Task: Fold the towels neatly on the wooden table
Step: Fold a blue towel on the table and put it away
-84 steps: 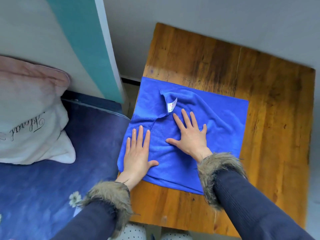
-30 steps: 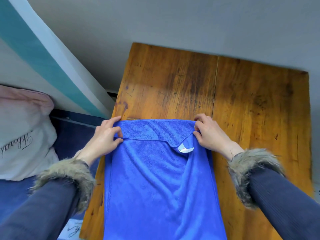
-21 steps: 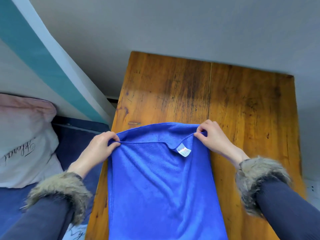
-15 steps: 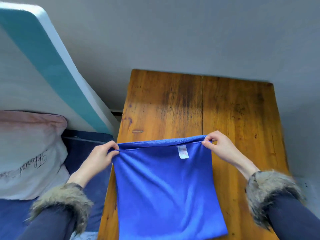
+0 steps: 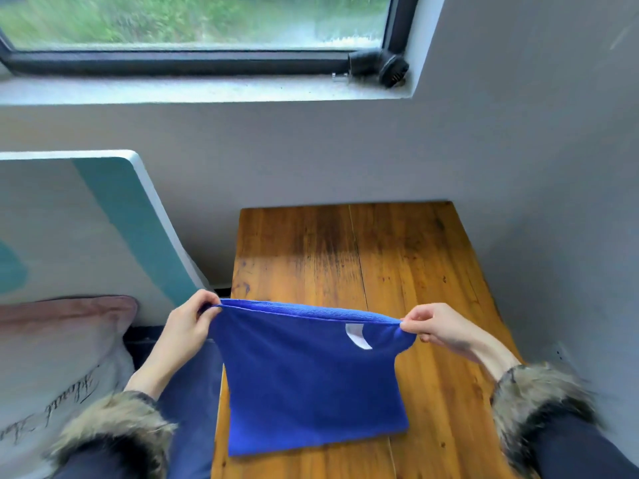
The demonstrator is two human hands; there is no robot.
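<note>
Holding a blue towel (image 5: 311, 382) stretched between both hands.
The left hand (image 5: 186, 326) and right hand (image 5: 439, 328) pinch its top corners; its lower edge rests on the bench (image 5: 432, 278).

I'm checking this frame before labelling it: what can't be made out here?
- Head view: the wooden table near edge is cut off by the frame.
- Table under the blue towel: hidden.
- White tag print: too small.
- Left hand and right hand fingertips: tucked behind the towel's hem.

The left hand (image 5: 185, 328) and right hand (image 5: 439, 328) pinch the blue towel's (image 5: 311, 378) top corners above the wooden table (image 5: 415, 271).
</note>
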